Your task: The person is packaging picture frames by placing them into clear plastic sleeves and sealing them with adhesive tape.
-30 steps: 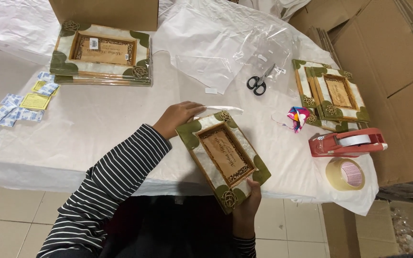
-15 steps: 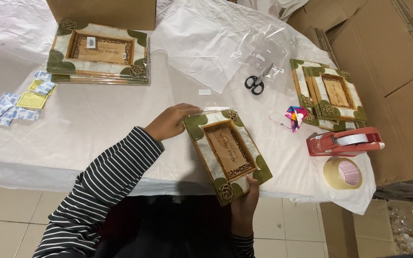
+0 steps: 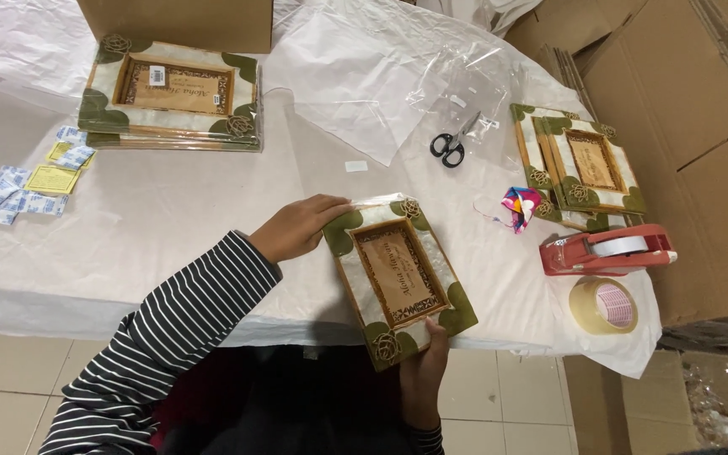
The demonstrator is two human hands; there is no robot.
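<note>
Two hands steady the green-cornered wooden picture frame point(image 3: 398, 282): your left hand point(image 3: 301, 227) grips its top corner, your right hand point(image 3: 427, 354) pinches the bottom edge, tilting it flat over the white-covered surface point(image 3: 170, 227).

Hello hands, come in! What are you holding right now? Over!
Left hand grips picture frame at its top corner. Right hand holds the bottom edge. Nothing blocking; scissors apart.
</note>
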